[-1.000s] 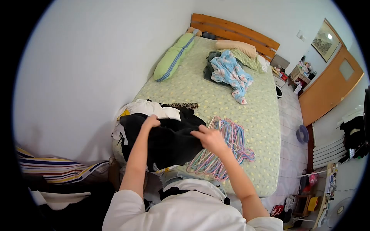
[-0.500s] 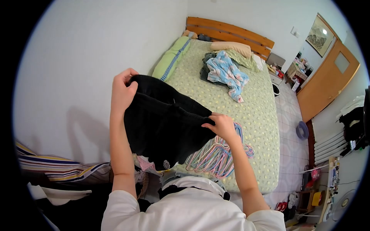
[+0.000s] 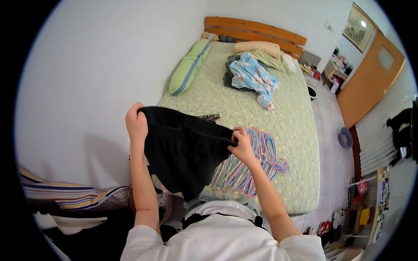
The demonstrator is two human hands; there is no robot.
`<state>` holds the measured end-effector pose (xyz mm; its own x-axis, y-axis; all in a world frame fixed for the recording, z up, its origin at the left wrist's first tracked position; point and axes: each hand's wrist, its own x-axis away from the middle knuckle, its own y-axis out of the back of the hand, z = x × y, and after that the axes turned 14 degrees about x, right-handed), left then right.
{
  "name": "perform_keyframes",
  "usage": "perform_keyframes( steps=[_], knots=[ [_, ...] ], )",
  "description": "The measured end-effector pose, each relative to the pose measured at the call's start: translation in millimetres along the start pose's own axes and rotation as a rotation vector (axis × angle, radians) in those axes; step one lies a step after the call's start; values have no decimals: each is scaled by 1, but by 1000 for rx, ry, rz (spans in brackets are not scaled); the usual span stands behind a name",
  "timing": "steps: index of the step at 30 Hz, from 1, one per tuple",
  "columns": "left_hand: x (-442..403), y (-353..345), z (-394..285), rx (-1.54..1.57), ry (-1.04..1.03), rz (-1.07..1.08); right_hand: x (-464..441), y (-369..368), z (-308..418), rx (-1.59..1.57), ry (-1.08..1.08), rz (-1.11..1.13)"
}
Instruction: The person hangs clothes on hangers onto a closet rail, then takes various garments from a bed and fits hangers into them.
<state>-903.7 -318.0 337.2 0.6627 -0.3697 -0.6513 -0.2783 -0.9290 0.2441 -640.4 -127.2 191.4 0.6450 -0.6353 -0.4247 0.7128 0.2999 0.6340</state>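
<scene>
A black garment with a waistband [image 3: 180, 148] hangs stretched between my two hands above the near end of the bed; whether it is shorts or a skirt I cannot tell. My left hand [image 3: 137, 122] pinches the waistband at its left end. At the other end, my right hand [image 3: 241, 144] grips the same edge with thumb and fingers. Beneath and beside my right hand, several pastel hangers [image 3: 257, 167] lie in a pile on the bed. A small leopard-print item [image 3: 210, 117] shows just behind the black cloth.
The bed [image 3: 296, 143] has a light green patterned sheet. On it lie a green bolster [image 3: 188, 71] along the wall, a blue patterned garment [image 3: 254, 78] and a beige pillow [image 3: 257, 48]. Striped fabric [image 3: 74, 191] is at the left. A purple basin [image 3: 345, 137] stands on the floor.
Both hands have lowered the black garment, and its waistband opening has closed up flatter. The leopard-print item and more of the hangers have come into sight.
</scene>
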Motion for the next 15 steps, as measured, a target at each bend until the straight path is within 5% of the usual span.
perform_keyframes(
  steps=[3, 6, 9, 15],
  knots=[
    [17, -11, 88, 264, 503, 327, 23, -26, -28, -83, -90, 42],
    [54, -35, 165, 594, 831, 316, 50, -54, -56, -154, -178, 64],
    [86, -57, 144, 949, 1044, 274, 75, -72, -78, -256, -431, 159],
    [128, -90, 127, 1145, 1215, 267, 105, -89, -123, -585, -866, 482]
  ],
)
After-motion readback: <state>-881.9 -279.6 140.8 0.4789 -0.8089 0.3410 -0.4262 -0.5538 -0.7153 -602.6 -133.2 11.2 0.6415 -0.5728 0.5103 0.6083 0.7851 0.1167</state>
